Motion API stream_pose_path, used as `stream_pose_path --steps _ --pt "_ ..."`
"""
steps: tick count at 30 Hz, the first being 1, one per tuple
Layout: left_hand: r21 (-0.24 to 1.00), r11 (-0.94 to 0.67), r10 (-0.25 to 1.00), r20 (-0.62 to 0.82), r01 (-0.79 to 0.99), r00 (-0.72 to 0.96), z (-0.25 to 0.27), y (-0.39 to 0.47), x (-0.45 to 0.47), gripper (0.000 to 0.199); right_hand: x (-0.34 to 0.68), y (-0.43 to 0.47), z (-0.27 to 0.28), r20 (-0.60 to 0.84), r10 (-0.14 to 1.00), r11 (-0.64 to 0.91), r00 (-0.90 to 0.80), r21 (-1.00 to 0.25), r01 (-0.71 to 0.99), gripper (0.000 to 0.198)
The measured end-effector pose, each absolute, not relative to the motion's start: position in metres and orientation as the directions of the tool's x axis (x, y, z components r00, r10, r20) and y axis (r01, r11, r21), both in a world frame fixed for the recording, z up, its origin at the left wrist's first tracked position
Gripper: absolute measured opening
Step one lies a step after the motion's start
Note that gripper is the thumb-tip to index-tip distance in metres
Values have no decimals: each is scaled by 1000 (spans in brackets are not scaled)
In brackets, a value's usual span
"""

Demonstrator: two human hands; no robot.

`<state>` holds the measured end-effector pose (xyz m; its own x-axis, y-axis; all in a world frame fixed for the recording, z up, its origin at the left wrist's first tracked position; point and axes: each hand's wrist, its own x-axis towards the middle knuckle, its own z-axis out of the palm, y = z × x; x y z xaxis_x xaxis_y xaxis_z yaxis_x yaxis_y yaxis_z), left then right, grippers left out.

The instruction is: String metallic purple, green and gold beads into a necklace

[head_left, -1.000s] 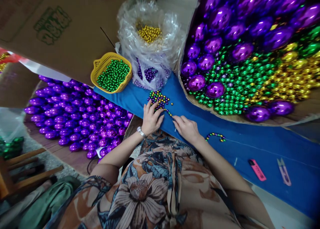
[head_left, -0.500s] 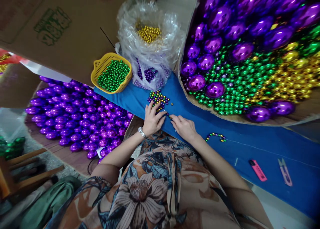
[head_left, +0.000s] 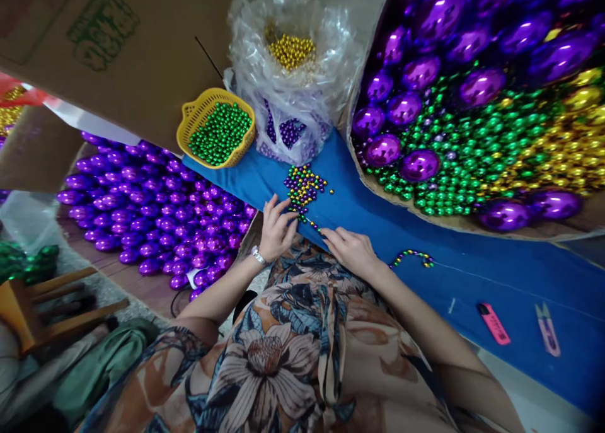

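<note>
A small pile of purple, green and gold beads (head_left: pixel 307 187) lies loose on the blue cloth. My left hand (head_left: pixel 276 231) is at the pile's near left edge, fingers apart, fingertips over the closest beads. My right hand (head_left: pixel 348 250) pinches a thin needle-like strand (head_left: pixel 314 224) carrying a few beads; its tip points toward the left fingers. To the right of that hand, a curved string of threaded beads (head_left: pixel 411 254) rests on the cloth, with pale thread running off to the right.
A yellow basket (head_left: pixel 182 133) holds green beads, beside plastic bags (head_left: pixel 331 48) of gold and purple beads. Large cartons of shiny beads (head_left: pixel 454 149) stand at right and purple ones (head_left: pixel 155 212) at left. A pink cutter (head_left: pixel 494 324) and thread snips (head_left: pixel 548 331) lie on the blue cloth (head_left: pixel 501 269).
My left hand has drawn a little left, away from the right one, widening the gap so the beaded strand shows more. The whole view has shifted slightly.
</note>
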<state>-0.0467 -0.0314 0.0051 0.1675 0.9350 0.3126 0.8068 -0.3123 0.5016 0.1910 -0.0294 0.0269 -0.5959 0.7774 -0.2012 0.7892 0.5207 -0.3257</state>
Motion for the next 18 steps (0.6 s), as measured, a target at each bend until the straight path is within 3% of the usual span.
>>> stream_pose_path --steps 10,18 --pt "373 -448 869 395 813 298 -9 -42 -46 22 193 -36 22 -111 775 568 -622 -309 763 39" --pt "458 -356 919 331 815 215 -12 -38 -49 21 191 -36 21 -130 777 562 -616 -299 771 37"
